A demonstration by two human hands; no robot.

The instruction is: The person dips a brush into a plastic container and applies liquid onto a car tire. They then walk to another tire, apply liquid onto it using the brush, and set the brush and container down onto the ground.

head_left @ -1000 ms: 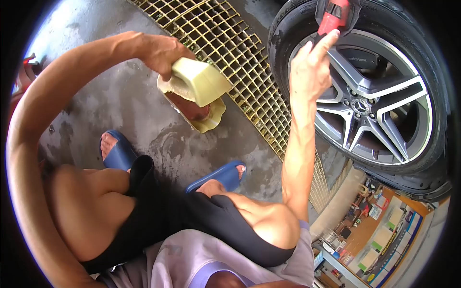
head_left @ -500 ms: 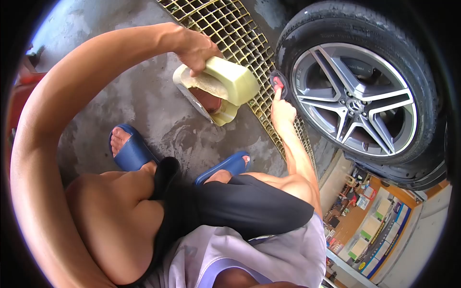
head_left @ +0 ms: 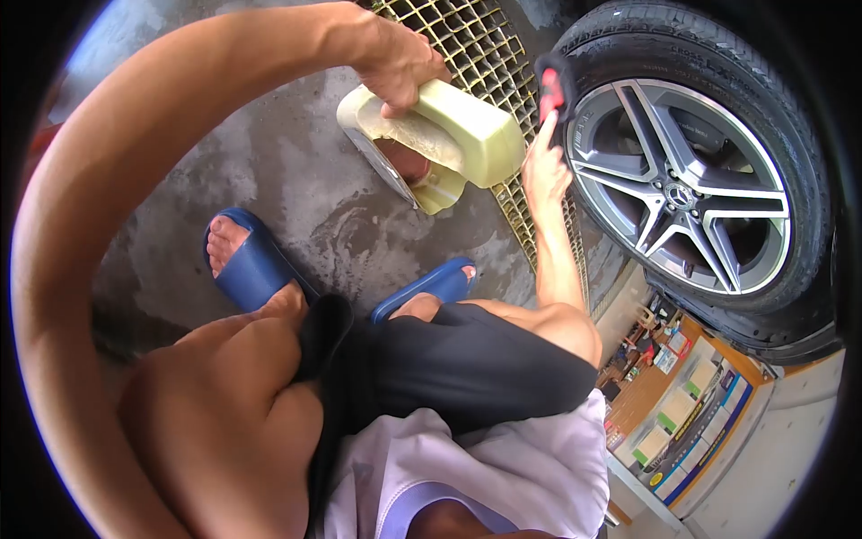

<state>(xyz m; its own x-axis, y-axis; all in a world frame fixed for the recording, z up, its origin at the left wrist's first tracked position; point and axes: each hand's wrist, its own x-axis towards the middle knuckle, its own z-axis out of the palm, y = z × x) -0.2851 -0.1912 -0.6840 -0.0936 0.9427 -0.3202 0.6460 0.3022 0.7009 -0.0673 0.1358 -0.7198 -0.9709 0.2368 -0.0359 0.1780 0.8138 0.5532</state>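
Observation:
My left hand (head_left: 406,70) grips the top of a pale yellow cut-open plastic jug (head_left: 489,135), whose open side shows something reddish-brown inside. The jug is tilted above the wet floor and the yellow grate. My right hand (head_left: 545,171) is closed around a red and black applicator (head_left: 551,90), with the index finger stretched along its red part. The black part of the applicator is at the left sidewall of a car tyre (head_left: 718,72). Inside the tyre sits a silver multi-spoke wheel (head_left: 680,196) with a star emblem at its hub.
A yellow floor grate (head_left: 489,45) runs beside the tyre. Blue slides (head_left: 260,269) are on my feet, on the wet concrete floor (head_left: 296,180). A cluttered wooden shelf and a signboard (head_left: 700,431) show at the lower right.
My right hand has moved the applicator upward along the tyre's left sidewall. My left hand has shifted the jug right and slightly up. The view has also moved a little.

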